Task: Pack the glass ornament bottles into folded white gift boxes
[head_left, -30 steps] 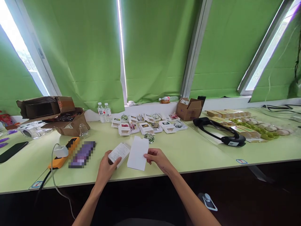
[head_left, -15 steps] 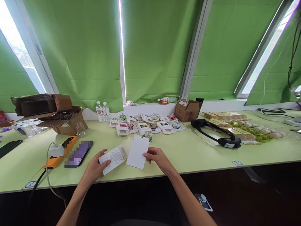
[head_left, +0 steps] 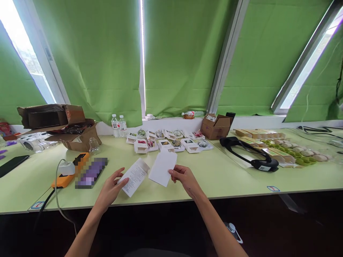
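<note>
My left hand [head_left: 111, 189] grips a small white carton [head_left: 134, 177] with rows of printed text on the side facing me. Thumb and fingers of my right hand [head_left: 184, 180] pinch the right edge of a blank white card [head_left: 163, 167], held tilted just right of the carton. The two do not touch. Beyond them, small white boxes [head_left: 141, 145] with flower pictures stand in rows, among clear packets of dried plants [head_left: 177, 144]. The card's upper end hides part of what lies behind it.
On the left are an orange power strip [head_left: 80, 162], a phone [head_left: 92, 173], a glass jar [head_left: 93, 145] and an opened brown carton [head_left: 77, 139]. Two water bottles [head_left: 116, 126] stand behind. To the right are a small cardboard box [head_left: 215, 126], a black headset [head_left: 249, 153] and egg trays [head_left: 297, 155].
The white card has shifted right and turned clockwise in my right hand. The carton in my left hand has moved slightly right and tilted steeper. The view has shifted a little left.
</note>
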`<state>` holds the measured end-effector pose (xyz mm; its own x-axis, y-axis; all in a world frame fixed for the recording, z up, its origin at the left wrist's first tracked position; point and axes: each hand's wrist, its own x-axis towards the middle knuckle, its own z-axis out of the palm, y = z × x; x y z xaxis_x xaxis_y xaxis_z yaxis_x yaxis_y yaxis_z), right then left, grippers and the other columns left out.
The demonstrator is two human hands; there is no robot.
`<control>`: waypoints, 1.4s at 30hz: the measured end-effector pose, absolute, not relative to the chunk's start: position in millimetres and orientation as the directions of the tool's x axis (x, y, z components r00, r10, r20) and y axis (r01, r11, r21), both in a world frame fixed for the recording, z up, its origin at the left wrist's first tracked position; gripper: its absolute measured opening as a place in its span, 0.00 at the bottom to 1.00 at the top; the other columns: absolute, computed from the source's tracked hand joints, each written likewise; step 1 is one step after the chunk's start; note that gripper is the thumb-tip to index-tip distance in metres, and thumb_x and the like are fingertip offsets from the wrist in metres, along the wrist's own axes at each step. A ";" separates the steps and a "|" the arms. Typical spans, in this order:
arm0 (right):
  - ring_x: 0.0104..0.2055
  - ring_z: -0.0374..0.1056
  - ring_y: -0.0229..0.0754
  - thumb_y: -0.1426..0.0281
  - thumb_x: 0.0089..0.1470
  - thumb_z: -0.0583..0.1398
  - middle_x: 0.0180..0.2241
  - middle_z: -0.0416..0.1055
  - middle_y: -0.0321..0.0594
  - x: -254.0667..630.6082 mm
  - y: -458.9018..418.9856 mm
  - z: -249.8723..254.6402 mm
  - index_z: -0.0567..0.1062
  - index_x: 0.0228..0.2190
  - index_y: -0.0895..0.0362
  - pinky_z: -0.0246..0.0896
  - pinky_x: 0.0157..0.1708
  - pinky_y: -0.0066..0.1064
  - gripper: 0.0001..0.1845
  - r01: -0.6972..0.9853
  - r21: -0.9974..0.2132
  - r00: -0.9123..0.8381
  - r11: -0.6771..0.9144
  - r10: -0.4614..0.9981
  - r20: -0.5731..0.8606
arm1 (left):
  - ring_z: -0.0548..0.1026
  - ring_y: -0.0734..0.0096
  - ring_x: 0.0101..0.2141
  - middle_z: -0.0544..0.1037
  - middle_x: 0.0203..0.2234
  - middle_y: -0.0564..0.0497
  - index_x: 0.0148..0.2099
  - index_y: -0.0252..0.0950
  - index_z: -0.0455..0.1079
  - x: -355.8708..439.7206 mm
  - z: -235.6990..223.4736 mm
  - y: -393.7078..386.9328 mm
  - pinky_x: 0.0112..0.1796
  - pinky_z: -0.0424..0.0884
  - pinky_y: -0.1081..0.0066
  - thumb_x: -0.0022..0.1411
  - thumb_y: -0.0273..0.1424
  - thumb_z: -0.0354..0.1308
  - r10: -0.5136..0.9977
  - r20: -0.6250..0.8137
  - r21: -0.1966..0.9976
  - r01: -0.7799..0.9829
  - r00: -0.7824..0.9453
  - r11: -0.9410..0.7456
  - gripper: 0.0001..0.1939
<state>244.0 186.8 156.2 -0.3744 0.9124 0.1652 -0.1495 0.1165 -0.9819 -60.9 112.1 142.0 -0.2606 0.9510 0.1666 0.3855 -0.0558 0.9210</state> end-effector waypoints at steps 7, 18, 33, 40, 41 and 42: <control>0.25 0.56 0.35 0.57 0.45 0.67 0.23 0.66 0.36 245.0 184.8 157.8 0.79 0.32 0.59 0.53 0.26 0.30 0.18 -0.158 -0.982 -0.373 0.105 0.914 0.158 | 0.76 0.57 0.42 0.76 0.45 0.42 0.54 0.34 0.69 -49.8 128.1 118.7 0.41 0.73 0.63 0.55 0.46 0.60 0.947 0.198 0.943 0.312 -0.255 -0.113 0.29; 0.25 0.56 0.35 0.58 0.44 0.68 0.22 0.65 0.36 245.7 185.8 158.2 0.79 0.31 0.59 0.53 0.25 0.29 0.17 -0.170 -0.980 -0.367 0.101 0.917 0.159 | 0.76 0.60 0.43 0.76 0.45 0.45 0.55 0.37 0.66 -37.2 128.4 116.4 0.42 0.73 0.65 0.56 0.45 0.59 0.954 0.211 0.956 0.248 -0.212 -0.156 0.28; 0.24 0.55 0.35 0.59 0.43 0.69 0.22 0.65 0.37 251.0 188.1 159.9 0.79 0.32 0.59 0.52 0.24 0.30 0.18 -0.252 -0.959 -0.285 0.128 0.938 0.200 | 0.75 0.62 0.42 0.76 0.42 0.47 0.49 0.38 0.64 -27.8 128.2 113.7 0.43 0.72 0.63 0.60 0.42 0.57 0.975 0.221 0.950 0.227 0.000 -0.215 0.19; 0.24 0.56 0.36 0.60 0.45 0.68 0.22 0.65 0.36 255.9 183.7 167.7 0.79 0.33 0.59 0.53 0.26 0.30 0.16 -0.313 -0.938 -0.227 0.147 0.948 0.224 | 0.73 0.60 0.49 0.74 0.48 0.45 0.52 0.39 0.65 -24.9 129.0 110.6 0.49 0.70 0.59 0.61 0.42 0.56 0.974 0.212 0.917 0.329 0.076 -0.225 0.20; 0.24 0.56 0.36 0.61 0.45 0.68 0.22 0.66 0.36 256.2 183.3 168.1 0.79 0.33 0.58 0.53 0.25 0.30 0.16 -0.319 -0.937 -0.224 0.143 0.949 0.221 | 0.73 0.59 0.50 0.74 0.49 0.45 0.54 0.39 0.64 -23.7 129.8 109.9 0.50 0.70 0.59 0.61 0.42 0.56 0.973 0.221 0.909 0.348 0.068 -0.230 0.21; 0.24 0.56 0.36 0.61 0.45 0.68 0.22 0.66 0.36 256.2 182.8 168.5 0.79 0.33 0.58 0.53 0.25 0.30 0.16 -0.321 -0.937 -0.224 0.138 0.950 0.217 | 0.72 0.59 0.51 0.74 0.50 0.45 0.55 0.39 0.63 -22.4 130.5 109.4 0.51 0.69 0.59 0.61 0.42 0.56 0.970 0.233 0.900 0.363 0.064 -0.240 0.22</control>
<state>256.2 182.8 168.5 -0.2241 0.9502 0.2167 -0.3211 0.1379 -0.9370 -22.4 109.4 130.5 0.0638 0.9703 0.2333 0.3634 -0.2403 0.9001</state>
